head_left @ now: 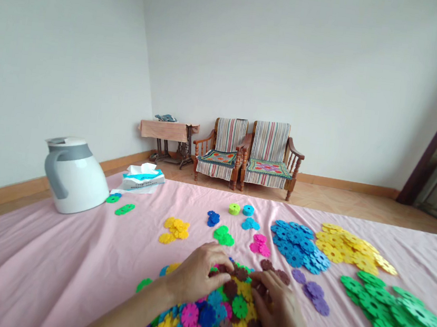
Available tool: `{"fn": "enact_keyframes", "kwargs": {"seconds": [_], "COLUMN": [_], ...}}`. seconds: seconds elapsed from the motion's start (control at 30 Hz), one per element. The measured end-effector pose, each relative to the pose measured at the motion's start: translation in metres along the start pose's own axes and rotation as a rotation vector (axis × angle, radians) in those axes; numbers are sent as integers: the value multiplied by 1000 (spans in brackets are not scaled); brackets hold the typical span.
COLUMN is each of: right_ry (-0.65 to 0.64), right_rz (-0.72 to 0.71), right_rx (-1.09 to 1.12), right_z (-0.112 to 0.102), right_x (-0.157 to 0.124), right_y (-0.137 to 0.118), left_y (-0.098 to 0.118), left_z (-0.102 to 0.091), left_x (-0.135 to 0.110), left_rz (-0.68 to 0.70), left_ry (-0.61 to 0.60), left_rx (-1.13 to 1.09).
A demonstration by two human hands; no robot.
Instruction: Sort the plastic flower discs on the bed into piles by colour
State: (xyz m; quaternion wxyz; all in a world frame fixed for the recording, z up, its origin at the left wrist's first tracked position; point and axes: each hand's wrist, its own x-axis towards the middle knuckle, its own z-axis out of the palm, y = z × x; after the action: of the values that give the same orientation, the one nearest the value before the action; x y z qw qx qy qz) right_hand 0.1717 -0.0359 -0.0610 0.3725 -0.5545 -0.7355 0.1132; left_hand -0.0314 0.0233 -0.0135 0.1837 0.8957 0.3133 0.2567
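Note:
A mixed heap of flower-shaped plastic discs [206,316] lies in front of me, with pink, blue, yellow, green, purple and brown pieces. My left hand [202,270] rests at its far left side, fingers bent and thumb apart from them. Several brown discs [241,274] lie between the two hands, near the left fingertips. My right hand [278,306] reaches over the heap's right side, its curved fingertips touching the discs and its thumb separate. I see no disc clearly gripped in either hand. Just beyond the right hand lie more brown discs [282,276].
Sorted discs lie on the pink cloth [82,269]: a blue pile [298,243], a yellow pile [351,247], a green pile [403,313], purple discs [314,290] and smaller groups. A white jug [81,181] and a tissue box [143,177] stand at left.

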Motion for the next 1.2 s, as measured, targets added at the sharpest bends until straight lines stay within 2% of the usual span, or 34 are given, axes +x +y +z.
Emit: {"fn": "enact_keyframes", "kwargs": {"seconds": [0.13,0.3,0.4,0.47,0.6,0.7,0.83,0.9,1.03,1.2], "right_ry": [-13,98,90,72,80,73,32,27,26,29], "right_rz": [-33,72,115,119,101,94,85,83,87,78], "right_rx": [91,61,103,116,74,55,50,48,51,53], "right_z": [-3,-1,2,2,1,-1,-1,-1,-1,-3], "right_x": [1,1,1,1,1,0,0,-1,0,1], "right_y": [-4,3,6,6,3,4,7,7,4,-1], "left_y": [12,14,14,13,7,-7,-47,-73,-115,-135], "left_z": [5,6,5,6,9,8,-8,-20,-41,-54], "left_x": [-1,-1,-1,-1,-1,2,4,1,-12,-23], "left_rz": [50,119,174,170,108,-31,-295,-506,-670,-721], "left_ry": [-92,-163,-209,-200,-98,71,355,479,560,591], "left_rx": [2,35,53,58,9,-49,24,120,219,293]}}
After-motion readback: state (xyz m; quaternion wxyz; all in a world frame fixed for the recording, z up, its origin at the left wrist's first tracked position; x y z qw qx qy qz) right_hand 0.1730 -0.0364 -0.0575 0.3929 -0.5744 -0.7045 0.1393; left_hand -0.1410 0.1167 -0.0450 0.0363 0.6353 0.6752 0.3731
